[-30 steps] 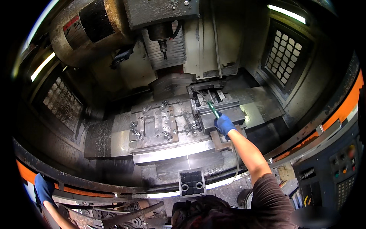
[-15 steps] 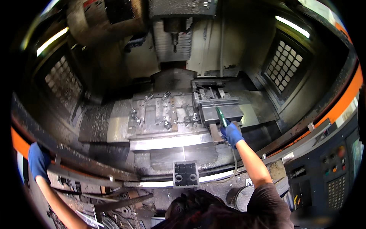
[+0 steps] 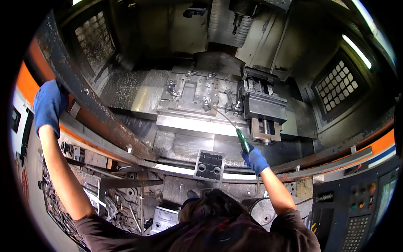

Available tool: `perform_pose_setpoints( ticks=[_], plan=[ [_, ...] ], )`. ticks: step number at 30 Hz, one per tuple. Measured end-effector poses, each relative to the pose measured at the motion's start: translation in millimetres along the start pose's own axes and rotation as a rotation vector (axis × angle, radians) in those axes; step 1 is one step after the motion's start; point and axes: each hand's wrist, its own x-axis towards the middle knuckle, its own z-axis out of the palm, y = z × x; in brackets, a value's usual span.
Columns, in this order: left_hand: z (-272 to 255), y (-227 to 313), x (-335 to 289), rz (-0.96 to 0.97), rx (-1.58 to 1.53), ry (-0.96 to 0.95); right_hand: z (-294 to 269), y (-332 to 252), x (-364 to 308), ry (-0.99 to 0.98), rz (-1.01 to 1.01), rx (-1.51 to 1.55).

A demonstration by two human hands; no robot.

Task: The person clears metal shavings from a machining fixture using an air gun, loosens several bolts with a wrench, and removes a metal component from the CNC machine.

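My right hand (image 3: 255, 161), in a blue glove, is closed round a green air blow gun (image 3: 242, 140). Its long thin nozzle (image 3: 224, 117) points up and left toward a flat metal plate (image 3: 189, 90) clamped on the machine table (image 3: 147, 95). A thin hose (image 3: 258, 185) trails down below that hand. At the far left, my left hand (image 3: 50, 103), also blue-gloved, is curled on the edge of the orange and dark machine door (image 3: 37, 63); its fingertips are hidden.
A machine vise (image 3: 264, 105) stands right of the plate, with the spindle and its tool (image 3: 237, 25) above. A grey block with two round holes (image 3: 208, 166) rests on the front sill. Metal parts crowd the lower left; a control panel (image 3: 361, 201) is at the right.
The view has swung, shifting the machine interior right and up. My right hand and the blow gun have moved from beside the vise to its front left, nozzle now toward the plate.
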Motion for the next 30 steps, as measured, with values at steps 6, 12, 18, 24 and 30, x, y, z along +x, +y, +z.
perform_pose_setpoints(
  ticks=[6,12,18,24,30],
  plan=[
    [2.0,8.2,3.7,-0.002,0.025,0.028,-14.1,-66.5,44.7,0.000,0.112,-0.092],
    [7.3,-2.4,12.8,0.035,0.065,0.002,-23.6,-126.9,123.7,-0.138,0.290,-0.275],
    [7.7,0.8,9.2,-0.019,0.088,0.026,-30.2,-143.7,170.0,-0.254,0.145,-0.482],
    [14.9,-12.0,15.3,-0.068,-0.004,-0.088,-46.1,-108.1,220.2,-0.393,0.244,-0.322],
    [10.6,-12.5,21.3,0.058,0.031,-0.167,-47.1,-129.7,209.2,-0.336,0.097,-0.609]
  ],
)
